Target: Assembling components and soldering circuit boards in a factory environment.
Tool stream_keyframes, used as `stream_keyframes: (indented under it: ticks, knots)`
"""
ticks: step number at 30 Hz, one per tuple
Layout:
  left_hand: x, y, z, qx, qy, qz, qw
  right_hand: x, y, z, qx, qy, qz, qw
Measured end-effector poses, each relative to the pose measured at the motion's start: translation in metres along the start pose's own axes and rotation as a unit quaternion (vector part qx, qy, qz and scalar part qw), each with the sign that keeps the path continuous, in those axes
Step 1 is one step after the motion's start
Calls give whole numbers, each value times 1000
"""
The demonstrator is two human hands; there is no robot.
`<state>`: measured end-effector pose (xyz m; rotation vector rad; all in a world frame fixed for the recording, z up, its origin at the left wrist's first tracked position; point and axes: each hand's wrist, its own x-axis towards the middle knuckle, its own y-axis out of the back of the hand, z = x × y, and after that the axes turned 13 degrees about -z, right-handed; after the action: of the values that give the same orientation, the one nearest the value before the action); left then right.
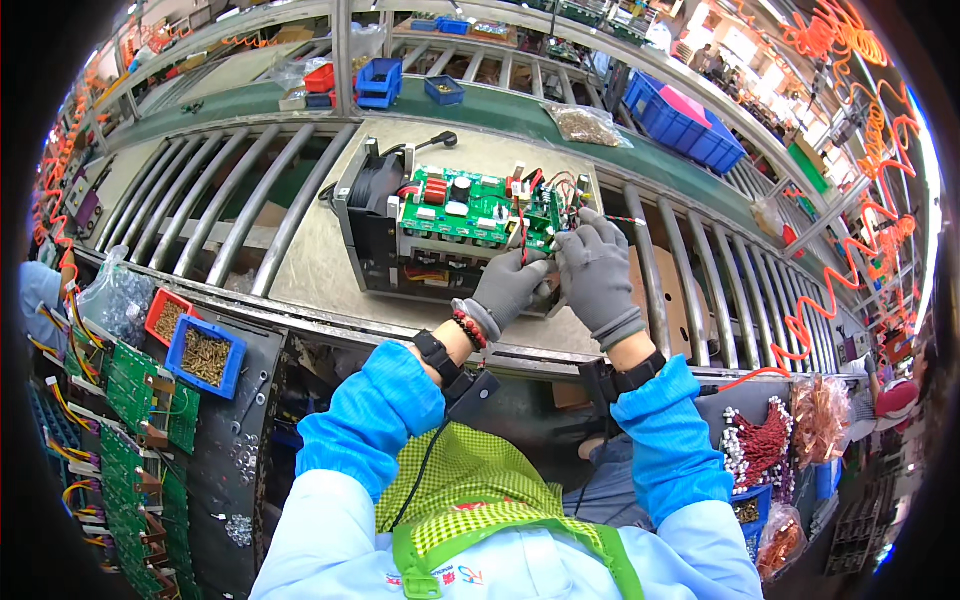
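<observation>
An electrical unit (395,270) with a dark case lies on a pale board, its green circuit board (470,205) facing up. My left hand (508,292), in a grey glove, is at the unit's near right corner, fingers bent in beside red and black wires (523,230). Close by, my right hand (598,280), gloved too, has its fingers drawn together at the right end of the circuit board, among thin wires. Whatever either hand pinches is hidden by the fingers. A black power cord (435,141) with a plug lies across the unit's far side.
Metal rollers (240,205) flank the pale work board (310,255). At left stand a blue tray (205,353) of screws, a red tray (163,313) and green circuit boards (130,385). Red-and-white wire bundles (760,440) lie at right. An orange coiled hose (800,335) hangs there.
</observation>
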<state>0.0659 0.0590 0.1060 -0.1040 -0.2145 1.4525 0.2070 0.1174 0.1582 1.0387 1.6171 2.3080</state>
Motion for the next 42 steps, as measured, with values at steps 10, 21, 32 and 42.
stream_keyframes:
  ticks: [10,21,32,42]
  knots:
    - [-1,-12,-2,-34,7,-40,999,-51,17,-11,-66,-48,-29,996]
    - [-111,-36,-75,-99,115,62,987,-117,-26,-35,743,-193,-222,601]
    - [-109,-32,-67,-162,79,1,984,-101,-30,-44,720,-159,-238,632]
    - [-56,38,-89,74,-30,188,979,-25,-83,-33,405,-124,-51,904]
